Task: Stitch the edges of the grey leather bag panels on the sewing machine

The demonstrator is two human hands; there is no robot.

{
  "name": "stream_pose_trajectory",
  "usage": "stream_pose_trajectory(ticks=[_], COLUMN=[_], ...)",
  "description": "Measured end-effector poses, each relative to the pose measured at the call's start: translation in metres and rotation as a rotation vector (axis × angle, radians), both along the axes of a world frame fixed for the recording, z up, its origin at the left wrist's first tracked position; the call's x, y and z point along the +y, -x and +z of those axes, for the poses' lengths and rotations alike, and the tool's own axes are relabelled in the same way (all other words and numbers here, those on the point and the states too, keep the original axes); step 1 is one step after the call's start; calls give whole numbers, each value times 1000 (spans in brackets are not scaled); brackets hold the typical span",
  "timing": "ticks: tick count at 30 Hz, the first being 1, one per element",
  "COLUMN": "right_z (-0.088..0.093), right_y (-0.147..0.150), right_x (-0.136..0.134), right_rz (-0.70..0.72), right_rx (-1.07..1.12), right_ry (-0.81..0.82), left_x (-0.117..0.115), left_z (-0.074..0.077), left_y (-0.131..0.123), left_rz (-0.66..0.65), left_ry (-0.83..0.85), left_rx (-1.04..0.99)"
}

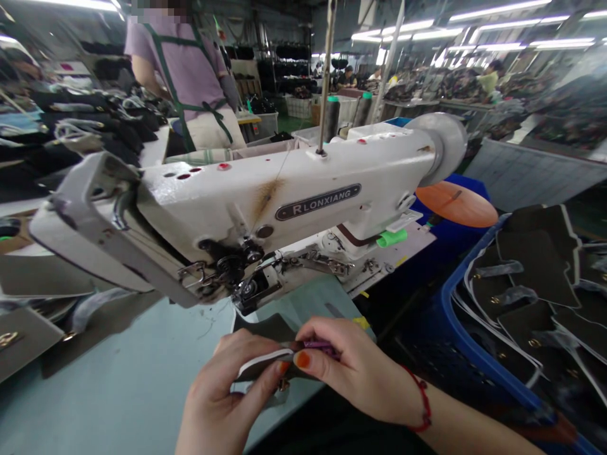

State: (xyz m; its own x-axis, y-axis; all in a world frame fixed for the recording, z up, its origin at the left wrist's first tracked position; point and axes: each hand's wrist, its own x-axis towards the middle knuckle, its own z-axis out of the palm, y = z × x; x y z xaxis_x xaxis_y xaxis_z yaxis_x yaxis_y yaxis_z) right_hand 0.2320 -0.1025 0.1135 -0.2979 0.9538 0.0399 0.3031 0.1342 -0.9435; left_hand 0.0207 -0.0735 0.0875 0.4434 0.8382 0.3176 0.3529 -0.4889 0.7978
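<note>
Busy sewing floor; pale tabletop (pixel 128 366), white sewing machine (pixel 303 177). Left hand (pixel 227 385) pinches white-edged dark panel (pixel 256 369) just in front of machine; right hand (pixel 348 363) grips purple tool (pixel 320 345) at panel's edge. Best hold edge taut, fingertips clear of tool's tip.

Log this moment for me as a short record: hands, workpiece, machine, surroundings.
Left hand: pinching a dark, white-edged piece
Right hand: holding a purple item, thumb tip at the piece
Machine: white sewing machine, just beyond both hands
Right side: blue basket holding more dark pieces
Background: a person in a purple top, beyond the machine
</note>
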Motion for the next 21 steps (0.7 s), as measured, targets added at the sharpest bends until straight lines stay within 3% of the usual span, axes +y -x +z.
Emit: stream_pose_trajectory(ticks=[7, 21], right_z=[-4, -6], right_y=[-2, -3], right_x=[-2, -3], right_rz=[-6, -33], right_rx=[0, 46], right_ry=[21, 52], left_x=[3, 7], left_z=[0, 1], left_y=[-3, -4], left_rz=[-55, -115], left_ry=[-78, -80], left_rx=[-42, -59])
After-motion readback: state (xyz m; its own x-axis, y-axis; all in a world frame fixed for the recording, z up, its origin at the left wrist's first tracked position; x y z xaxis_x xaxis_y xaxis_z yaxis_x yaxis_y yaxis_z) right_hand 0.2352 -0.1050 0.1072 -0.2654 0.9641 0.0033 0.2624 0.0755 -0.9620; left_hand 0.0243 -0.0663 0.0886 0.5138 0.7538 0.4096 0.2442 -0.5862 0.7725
